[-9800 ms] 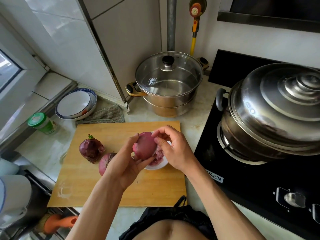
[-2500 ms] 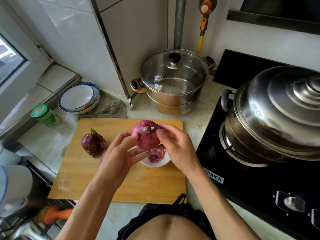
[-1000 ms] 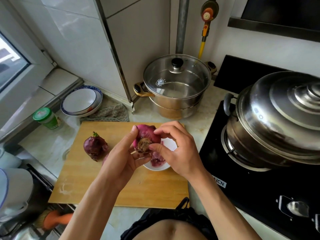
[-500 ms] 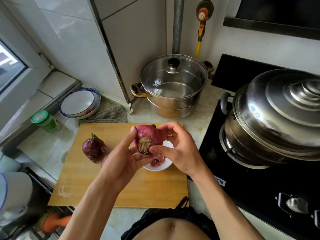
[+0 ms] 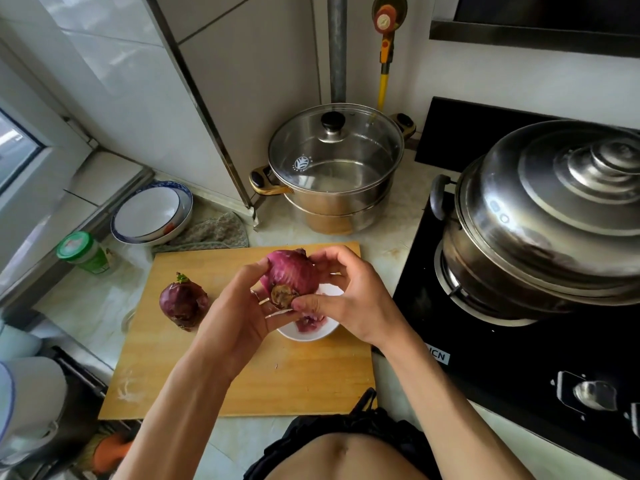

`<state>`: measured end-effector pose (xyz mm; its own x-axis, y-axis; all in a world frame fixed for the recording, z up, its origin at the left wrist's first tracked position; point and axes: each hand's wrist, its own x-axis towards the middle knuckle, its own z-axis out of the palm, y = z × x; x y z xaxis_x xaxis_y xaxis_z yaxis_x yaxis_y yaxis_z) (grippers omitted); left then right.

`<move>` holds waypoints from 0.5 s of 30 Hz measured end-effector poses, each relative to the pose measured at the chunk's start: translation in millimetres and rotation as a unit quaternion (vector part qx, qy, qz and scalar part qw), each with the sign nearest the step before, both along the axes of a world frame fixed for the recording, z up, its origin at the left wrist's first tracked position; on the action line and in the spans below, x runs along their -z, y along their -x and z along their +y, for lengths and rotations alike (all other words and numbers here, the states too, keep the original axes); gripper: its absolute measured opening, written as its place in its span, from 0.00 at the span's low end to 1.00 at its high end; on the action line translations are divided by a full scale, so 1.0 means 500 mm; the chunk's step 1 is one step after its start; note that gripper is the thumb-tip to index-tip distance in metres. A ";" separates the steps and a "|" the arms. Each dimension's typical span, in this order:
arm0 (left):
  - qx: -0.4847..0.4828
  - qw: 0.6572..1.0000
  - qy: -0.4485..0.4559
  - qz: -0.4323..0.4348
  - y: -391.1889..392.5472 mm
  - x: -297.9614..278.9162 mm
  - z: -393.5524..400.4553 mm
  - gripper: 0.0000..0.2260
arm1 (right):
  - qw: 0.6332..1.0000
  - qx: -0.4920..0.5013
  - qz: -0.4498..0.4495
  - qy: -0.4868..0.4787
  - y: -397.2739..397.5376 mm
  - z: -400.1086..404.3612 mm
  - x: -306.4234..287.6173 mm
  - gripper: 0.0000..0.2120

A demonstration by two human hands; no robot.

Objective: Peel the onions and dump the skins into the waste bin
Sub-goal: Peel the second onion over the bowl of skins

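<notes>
A big steel pot [image 5: 550, 216] sits on the black stove [image 5: 502, 358] to the right of the hands; a glass-lidded pot [image 5: 334, 168] stands beyond them. Under them lies a wooden board [image 5: 214, 382]. The left hand [image 5: 239, 317] and right hand [image 5: 349, 299] both grasp a red onion [image 5: 291, 271], root end toward the camera, above a white bowl [image 5: 304, 332] holding skins [image 5: 310, 322]. Another onion [image 5: 183, 301] rests left of the left hand.
</notes>
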<state>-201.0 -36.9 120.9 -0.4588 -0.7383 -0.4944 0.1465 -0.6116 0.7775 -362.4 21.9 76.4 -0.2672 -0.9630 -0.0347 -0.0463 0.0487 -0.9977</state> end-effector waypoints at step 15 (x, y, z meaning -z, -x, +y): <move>0.039 0.997 0.045 -0.041 0.006 0.024 -0.006 0.22 | 0.995 -0.016 0.103 -0.007 0.000 -0.005 0.007 0.36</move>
